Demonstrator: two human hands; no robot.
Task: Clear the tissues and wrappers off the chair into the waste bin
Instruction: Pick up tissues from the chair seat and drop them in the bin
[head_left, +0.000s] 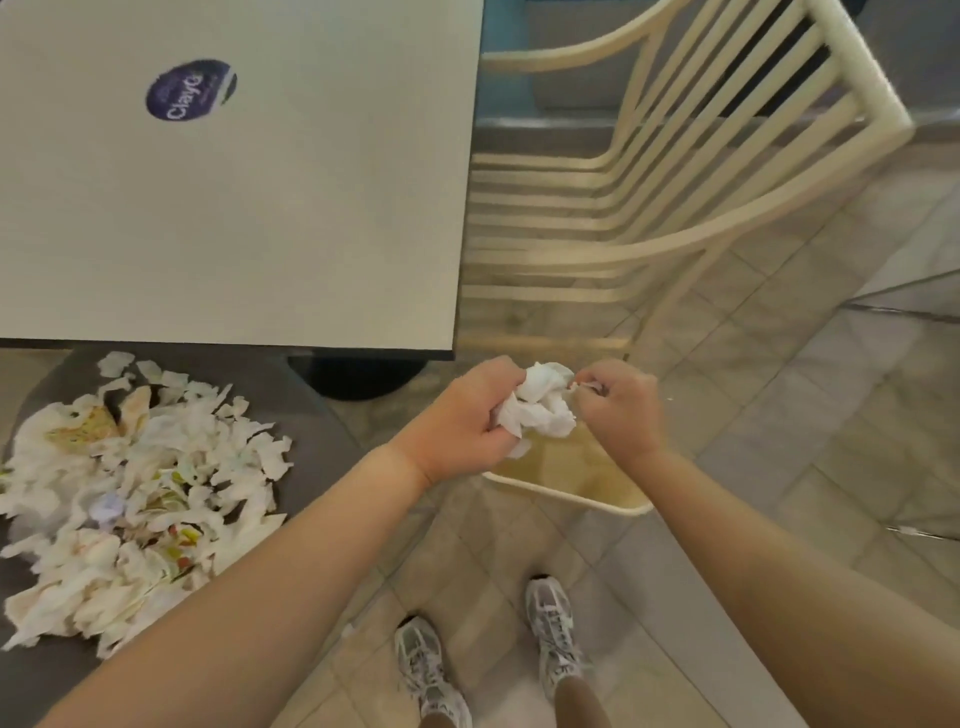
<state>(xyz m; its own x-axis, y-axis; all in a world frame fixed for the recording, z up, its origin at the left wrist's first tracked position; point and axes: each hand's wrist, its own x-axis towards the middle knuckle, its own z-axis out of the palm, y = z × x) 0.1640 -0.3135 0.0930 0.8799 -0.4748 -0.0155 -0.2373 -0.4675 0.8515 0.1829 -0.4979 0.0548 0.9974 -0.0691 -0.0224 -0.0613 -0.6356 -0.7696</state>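
Centre frame: left hand (462, 415) is closed around a crumpled white tissue wad (540, 405), directly above the cream waste bin (566, 496). Right hand (621, 402) pinches the wad's right edge. Remaining tissues and wrappers (135, 499) lie heaped lower left on the grey seat (311, 447).

We see one wide-angle view from the person's head, facing steeply down over both forearms, near the hands, with the table (234, 208) ahead and floor (779, 415) below.
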